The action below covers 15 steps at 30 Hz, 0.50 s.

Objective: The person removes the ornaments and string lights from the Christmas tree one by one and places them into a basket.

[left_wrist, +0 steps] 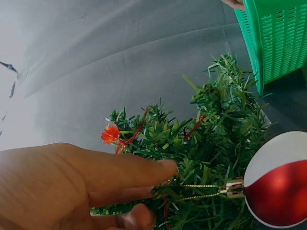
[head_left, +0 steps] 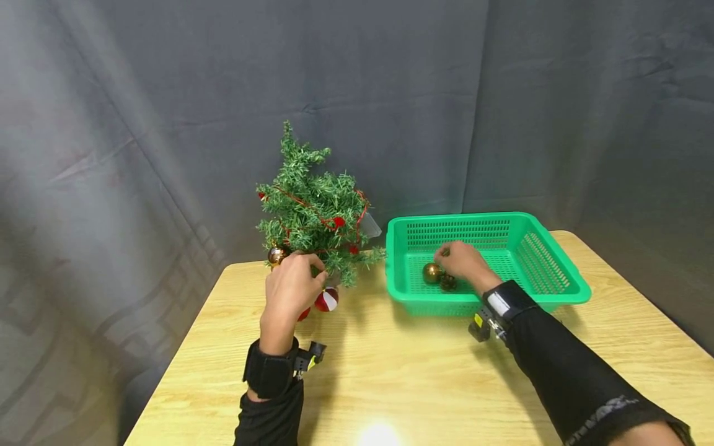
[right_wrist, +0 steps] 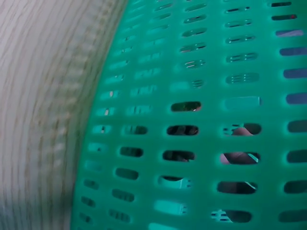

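A small green artificial Christmas tree [head_left: 309,210] stands on the left of the table. My left hand [head_left: 292,285] is at its lower front, thumb and fingers bent around a branch tip [left_wrist: 160,190]. A red and white bauble [left_wrist: 280,179] hangs beside this hand, its gold string [left_wrist: 199,186] running to the branch by the fingertips. My right hand [head_left: 463,260] reaches into the green basket [head_left: 432,303], fingers bent just above a gold bauble [head_left: 432,272] and a brown pinecone [head_left: 448,283]. Whether it pinches anything is hidden; the basket wall blocks most of the right wrist view.
A shiny brown-gold bauble [head_left: 276,255] and a red garland [head_left: 301,201] with red pompoms are on the tree. Another red ornament [head_left: 304,314] shows partly behind the left hand. Grey cloth [head_left: 390,111] hangs behind the wooden table [head_left: 390,365].
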{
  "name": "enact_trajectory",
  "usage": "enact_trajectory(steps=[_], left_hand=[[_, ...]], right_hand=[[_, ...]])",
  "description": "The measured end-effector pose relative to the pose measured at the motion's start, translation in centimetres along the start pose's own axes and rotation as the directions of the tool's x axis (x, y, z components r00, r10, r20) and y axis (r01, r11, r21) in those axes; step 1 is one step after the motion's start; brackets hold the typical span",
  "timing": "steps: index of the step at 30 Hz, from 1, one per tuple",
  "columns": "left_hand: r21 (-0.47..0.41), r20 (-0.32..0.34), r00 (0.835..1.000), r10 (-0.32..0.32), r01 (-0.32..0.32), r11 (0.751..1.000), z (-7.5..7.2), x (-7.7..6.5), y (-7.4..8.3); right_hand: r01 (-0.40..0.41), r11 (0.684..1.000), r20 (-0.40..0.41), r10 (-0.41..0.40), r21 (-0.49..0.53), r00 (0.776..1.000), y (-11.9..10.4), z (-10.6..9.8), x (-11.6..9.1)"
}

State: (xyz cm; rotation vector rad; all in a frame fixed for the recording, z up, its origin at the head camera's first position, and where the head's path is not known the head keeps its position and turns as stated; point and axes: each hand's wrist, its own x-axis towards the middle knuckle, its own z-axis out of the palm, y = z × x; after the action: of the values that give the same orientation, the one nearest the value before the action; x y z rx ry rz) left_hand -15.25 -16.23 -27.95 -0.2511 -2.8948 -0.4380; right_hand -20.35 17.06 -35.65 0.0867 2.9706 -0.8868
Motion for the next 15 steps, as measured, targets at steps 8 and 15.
enact_trajectory(steps=[8, 15], left_hand=[[-0.025, -0.087, 0.996, 0.018, -0.02, 0.999, 0.0, 0.0, 0.0], [-0.042, -0.123, 0.992, 0.02, -0.026, 0.999, -0.1, -0.1, 0.0]], right_hand=[[0.094, 0.996, -0.07, -0.093, -0.001, 0.993, -0.9, -0.4, -0.4], [0.188, 0.982, -0.135, -0.186, 0.004, 0.973, -3.8, 0.1, -1.1]])
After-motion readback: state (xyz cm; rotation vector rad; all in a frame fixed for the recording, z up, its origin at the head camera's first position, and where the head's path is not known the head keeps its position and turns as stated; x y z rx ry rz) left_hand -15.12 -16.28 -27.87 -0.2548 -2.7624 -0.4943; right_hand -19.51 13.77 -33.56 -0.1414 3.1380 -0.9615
